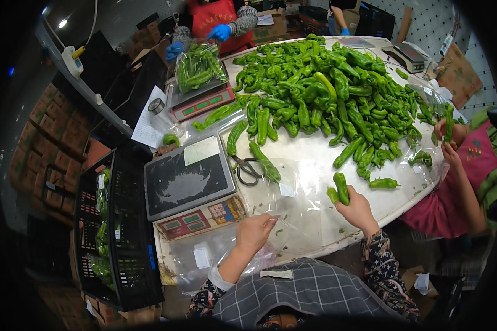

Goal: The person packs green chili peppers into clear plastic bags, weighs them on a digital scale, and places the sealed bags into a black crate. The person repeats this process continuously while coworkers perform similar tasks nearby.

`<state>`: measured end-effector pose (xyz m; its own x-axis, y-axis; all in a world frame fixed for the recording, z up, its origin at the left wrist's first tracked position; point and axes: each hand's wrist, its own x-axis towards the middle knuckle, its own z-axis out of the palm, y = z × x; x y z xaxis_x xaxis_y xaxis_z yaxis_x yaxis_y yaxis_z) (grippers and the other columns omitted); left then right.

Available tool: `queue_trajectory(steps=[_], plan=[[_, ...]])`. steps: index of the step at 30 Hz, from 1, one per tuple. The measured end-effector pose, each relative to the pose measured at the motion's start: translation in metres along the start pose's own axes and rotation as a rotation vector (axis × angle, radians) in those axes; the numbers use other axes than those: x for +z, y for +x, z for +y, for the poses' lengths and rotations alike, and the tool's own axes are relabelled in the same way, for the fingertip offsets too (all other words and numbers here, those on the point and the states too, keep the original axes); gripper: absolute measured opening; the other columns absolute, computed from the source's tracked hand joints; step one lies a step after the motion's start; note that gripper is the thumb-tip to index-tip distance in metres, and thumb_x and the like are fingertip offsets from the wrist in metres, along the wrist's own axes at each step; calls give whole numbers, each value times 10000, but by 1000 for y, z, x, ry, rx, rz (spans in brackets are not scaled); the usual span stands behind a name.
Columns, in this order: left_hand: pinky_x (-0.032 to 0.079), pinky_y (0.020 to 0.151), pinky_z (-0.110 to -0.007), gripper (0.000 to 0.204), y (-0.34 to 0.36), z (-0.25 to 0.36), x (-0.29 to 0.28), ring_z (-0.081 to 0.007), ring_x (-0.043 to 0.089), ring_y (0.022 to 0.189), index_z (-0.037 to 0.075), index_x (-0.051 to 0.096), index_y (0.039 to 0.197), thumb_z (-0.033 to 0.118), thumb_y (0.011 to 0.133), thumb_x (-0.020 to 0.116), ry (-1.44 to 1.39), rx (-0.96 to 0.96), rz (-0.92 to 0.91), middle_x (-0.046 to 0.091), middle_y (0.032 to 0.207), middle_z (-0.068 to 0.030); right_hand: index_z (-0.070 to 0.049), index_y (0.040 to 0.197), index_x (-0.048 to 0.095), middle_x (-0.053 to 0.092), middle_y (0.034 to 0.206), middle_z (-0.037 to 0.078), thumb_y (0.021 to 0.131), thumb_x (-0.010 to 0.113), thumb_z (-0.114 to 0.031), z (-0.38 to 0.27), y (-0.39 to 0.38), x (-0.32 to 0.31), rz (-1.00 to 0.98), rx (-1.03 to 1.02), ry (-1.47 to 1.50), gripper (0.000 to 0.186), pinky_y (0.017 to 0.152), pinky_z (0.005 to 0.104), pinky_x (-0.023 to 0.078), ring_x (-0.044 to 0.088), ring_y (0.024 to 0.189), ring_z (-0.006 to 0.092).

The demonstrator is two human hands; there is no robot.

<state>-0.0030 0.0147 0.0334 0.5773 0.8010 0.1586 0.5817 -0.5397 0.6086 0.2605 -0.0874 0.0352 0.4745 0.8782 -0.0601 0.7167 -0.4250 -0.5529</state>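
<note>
My left hand [254, 234] pinches the edge of a clear plastic bag [301, 212], which lies spread over the white table in front of me. In my right hand [360, 212] are green peppers [341, 187], at least two, held upright to the right of the bag. Beyond both hands rises a large heap of green peppers [337, 94]. Black-handled scissors [247, 171] lie left of the bag, beside a single long pepper [265, 164]. Close to my left hand stands a weighing scale [190, 179] with a dark, worn plate and a paper slip on it.
A black crate [130, 237] with bagged peppers stands at the left. Across the table, a person's blue-gloved hands [220, 33] hold a full bag [197, 67] on a red scale [204, 105]. At the right, another person's hands [450, 140] hold a pepper. A further scale [407, 55] sits far right.
</note>
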Motion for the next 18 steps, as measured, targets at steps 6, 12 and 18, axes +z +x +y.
queue_trajectory(steps=[6, 12, 18], plan=[[424, 499, -400, 226, 8, 7, -14, -315, 566, 556, 103, 616, 791, 308, 850, 542, 90, -77, 89, 561, 584, -141, 17, 1107, 495, 582, 970, 184, 785, 565, -208, 27, 23, 20, 395, -292, -157, 399, 833, 387, 426, 554, 932, 312], [416, 511, -403, 299, 15, 20, -8, -334, 562, 557, 142, 543, 1145, 234, 864, 502, -195, -188, 1, 542, 572, -165, 5, 1246, 394, 446, 1230, 207, 819, 493, -91, -84, -39, 53, -634, -516, 705, 449, 967, 368, 341, 432, 1143, 327], [379, 491, -305, 379, -10, 34, -19, -168, 428, 490, 137, 483, 1245, 131, 867, 488, -261, -64, -364, 435, 536, -106, 6, 1337, 283, 314, 1347, 237, 816, 523, -141, -74, 23, 126, -267, -555, 548, 593, 1038, 373, 238, 324, 1236, 363]])
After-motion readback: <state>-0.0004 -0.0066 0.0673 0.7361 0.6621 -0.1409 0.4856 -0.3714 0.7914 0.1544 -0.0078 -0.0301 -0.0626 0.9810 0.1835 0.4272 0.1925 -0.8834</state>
